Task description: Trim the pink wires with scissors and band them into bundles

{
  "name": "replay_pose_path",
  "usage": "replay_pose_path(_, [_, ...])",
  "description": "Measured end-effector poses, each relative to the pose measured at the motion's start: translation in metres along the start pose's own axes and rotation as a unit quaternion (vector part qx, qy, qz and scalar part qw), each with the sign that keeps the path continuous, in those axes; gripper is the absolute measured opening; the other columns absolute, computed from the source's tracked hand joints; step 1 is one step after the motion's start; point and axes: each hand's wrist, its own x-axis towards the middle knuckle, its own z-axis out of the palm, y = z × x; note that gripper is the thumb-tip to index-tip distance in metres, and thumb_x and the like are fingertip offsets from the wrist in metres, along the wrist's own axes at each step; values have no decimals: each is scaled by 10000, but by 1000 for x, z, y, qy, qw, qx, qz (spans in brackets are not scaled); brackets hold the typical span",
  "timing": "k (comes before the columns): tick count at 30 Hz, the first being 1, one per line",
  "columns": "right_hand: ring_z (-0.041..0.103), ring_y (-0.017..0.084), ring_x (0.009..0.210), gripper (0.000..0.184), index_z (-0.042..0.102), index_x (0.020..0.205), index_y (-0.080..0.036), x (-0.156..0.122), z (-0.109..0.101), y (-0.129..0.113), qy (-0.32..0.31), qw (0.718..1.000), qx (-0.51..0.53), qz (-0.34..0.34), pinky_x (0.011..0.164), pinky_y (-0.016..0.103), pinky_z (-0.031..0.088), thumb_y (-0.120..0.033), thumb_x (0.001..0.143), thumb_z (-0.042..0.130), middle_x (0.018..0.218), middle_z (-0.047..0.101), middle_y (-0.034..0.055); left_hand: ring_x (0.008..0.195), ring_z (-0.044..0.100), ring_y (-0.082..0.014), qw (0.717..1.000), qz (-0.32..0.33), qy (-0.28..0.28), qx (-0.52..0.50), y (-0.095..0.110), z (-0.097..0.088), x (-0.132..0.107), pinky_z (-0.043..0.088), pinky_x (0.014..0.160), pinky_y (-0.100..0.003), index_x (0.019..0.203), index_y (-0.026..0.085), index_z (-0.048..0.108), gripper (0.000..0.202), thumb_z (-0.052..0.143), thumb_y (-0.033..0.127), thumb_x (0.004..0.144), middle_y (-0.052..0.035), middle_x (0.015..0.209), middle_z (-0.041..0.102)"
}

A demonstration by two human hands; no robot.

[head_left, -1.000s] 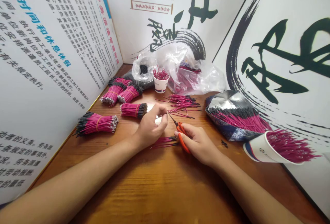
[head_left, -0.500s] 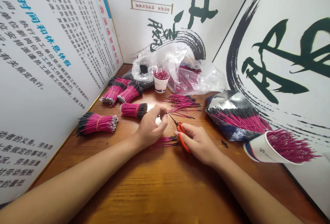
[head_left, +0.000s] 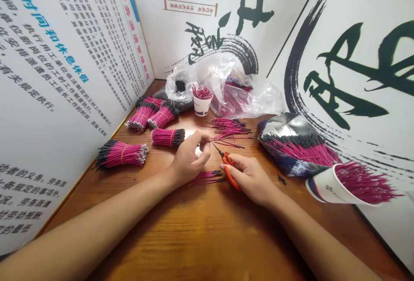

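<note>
Banded pink wire bundles (head_left: 122, 154) lie on the wooden bench (head_left: 181, 238) left of the left hand (head_left: 187, 158), its fingertips pinched together on something too thin to make out. Loose wires (head_left: 229, 128) lie just beyond; the right hand (head_left: 252, 179) is closed around orange-handled snips (head_left: 229, 170), their tips near the left hand.

My snips (head_left: 229, 173) had glossy orange plastic handles and metal blades; the wires (head_left: 168, 138) wore smooth pink plastic; the table (head_left: 181, 238) was glossy varnished wood.

Orange scissors (head_left: 229, 173) sit in the right hand (head_left: 252, 179), black tips up; thin pink wires (head_left: 205, 178) lie by the left hand (head_left: 188, 158).
</note>
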Motion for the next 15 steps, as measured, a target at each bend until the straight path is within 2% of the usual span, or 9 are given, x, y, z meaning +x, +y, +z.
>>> replay_pose_path(5, [366, 105, 618, 295, 449, 703, -191, 0, 0, -1, 8, 1000, -16, -5, 576, 249, 281, -323, 963, 489, 643, 407, -49, 705, 452, -107, 1000, -13, -4, -3, 0, 0, 0, 390, 673, -237, 869, 186, 476, 101, 464, 88, 850, 20, 780, 484])
replay_pose_path(11, [365, 107, 595, 343, 442, 686, -192, 1, 0, 0, 18, 999, -29, 1, 558, 252, 271, -395, 956, 502, 610, 405, -50, 695, 451, -109, 1000, -20, -2, -7, 2, 0, 0, 390, 667, -245, 863, 185, 473, 70, 451, 119, 869, 18, 772, 481])
replay_pose_path(15, [356, 107, 583, 324, 428, 680, -196, 1, 0, 0, 15, 999, -33, -5, 548, 251, 265, -354, 953, 503, 599, 398, -51, 696, 455, -111, 1000, -21, -8, -7, 1, -1, 0, 393, 668, -246, 873, 187, 475, 71, 456, 119, 860, 16, 775, 487])
